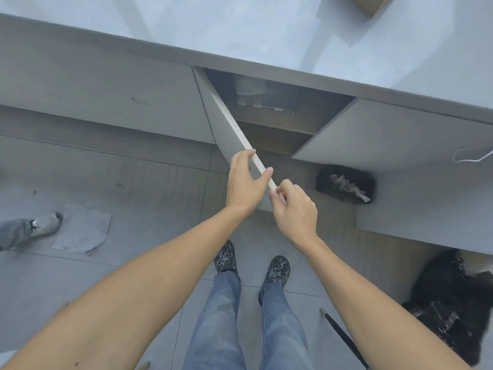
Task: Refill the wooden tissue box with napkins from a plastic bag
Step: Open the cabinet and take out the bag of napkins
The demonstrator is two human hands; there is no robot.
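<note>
Both hands were on the left cabinet door (229, 121), the left hand (246, 182) curled over its top edge, the right hand (294, 209) pinching the corner. A pale pack (249, 88), probably the napkins, sat deep on the shelf. Best to swing that door fully wide before reaching in. The tissue box wasn't visible.

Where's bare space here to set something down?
The countertop above the open cabinet is bare. Floor is free between the cloth and the shoes. It's crowded at right: black bags and open doors.
</note>
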